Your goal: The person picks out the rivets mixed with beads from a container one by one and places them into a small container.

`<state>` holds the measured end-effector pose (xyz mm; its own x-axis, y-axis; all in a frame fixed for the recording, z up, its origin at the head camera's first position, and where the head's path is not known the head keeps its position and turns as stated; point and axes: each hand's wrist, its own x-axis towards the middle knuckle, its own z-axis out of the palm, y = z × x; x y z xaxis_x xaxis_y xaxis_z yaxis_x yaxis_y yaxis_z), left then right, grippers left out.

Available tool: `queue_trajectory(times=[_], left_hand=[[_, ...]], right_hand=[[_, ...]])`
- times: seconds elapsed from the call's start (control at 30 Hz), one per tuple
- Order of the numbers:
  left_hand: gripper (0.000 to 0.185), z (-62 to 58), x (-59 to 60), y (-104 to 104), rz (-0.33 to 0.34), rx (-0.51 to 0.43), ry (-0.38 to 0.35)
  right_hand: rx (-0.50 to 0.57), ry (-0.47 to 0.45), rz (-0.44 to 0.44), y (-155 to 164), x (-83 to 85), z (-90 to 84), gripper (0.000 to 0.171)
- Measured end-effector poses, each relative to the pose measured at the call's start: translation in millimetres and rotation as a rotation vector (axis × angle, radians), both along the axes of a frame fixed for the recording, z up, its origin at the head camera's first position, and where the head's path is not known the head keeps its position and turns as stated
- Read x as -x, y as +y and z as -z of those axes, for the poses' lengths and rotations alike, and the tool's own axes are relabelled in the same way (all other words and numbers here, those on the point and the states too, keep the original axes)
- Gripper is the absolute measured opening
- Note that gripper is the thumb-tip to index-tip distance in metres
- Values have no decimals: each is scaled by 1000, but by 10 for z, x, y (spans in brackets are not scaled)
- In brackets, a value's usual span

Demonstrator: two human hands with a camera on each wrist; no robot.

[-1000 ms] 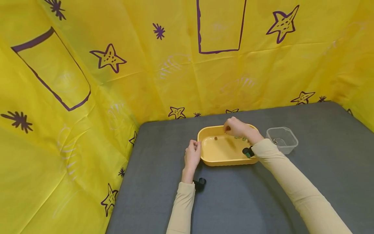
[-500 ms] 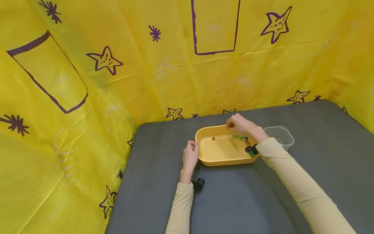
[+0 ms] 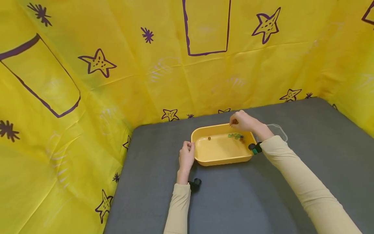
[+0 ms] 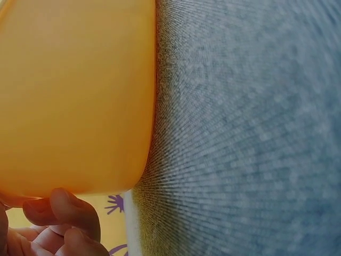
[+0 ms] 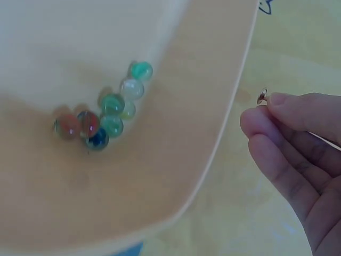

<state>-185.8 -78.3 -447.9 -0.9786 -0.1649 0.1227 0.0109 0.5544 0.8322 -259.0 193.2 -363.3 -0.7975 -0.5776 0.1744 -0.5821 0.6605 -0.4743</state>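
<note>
A yellow plastic basin (image 3: 222,159) stands on the grey surface. My left hand (image 3: 186,155) grips its left rim; in the left wrist view curled fingers (image 4: 74,210) touch the outer wall (image 4: 80,106). Above the far right rim is my right hand (image 3: 243,121). Its thumb and forefinger pinch a tiny shiny copper-coloured metal piece (image 5: 261,96), too small to name for certain. Several green, clear, reddish and dark blue glass marbles (image 5: 112,104) lie clustered in the basin's right part. One brown marble (image 3: 209,138) sits apart toward the left.
Behind the right wrist, a clear plastic container (image 3: 281,130) is partly hidden, to the basin's right. Yellow cloth walls (image 3: 131,81) with purple drawings enclose the back and sides of the grey surface (image 3: 228,198).
My right hand has risen from over the basin's inside to its far rim, keeping the tiny piece pinched; more marbles show. The left hand keeps its grip. The whole view has shifted slightly.
</note>
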Motion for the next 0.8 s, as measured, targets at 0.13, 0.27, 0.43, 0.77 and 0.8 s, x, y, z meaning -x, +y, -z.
queue_trajectory(times=[0.13, 0.27, 0.43, 0.77, 0.8], left_hand=[[21, -11, -12, -10, 8, -3, 12], [22, -10, -10, -16, 7, -4, 2], [22, -3, -3, -7, -6, 8, -5], [22, 15, 4, 15, -14, 28, -3], [22, 17, 4, 17, -15, 29, -4]], right_hand=[[-3, 1, 19, 82, -21, -23, 6], [-8, 9, 28, 176, -52, -29, 4], [-8, 11, 55, 298, -94, -19, 4], [0, -5, 96, 557, -203, -5, 6], [2, -3, 99, 579, -214, -1, 5]])
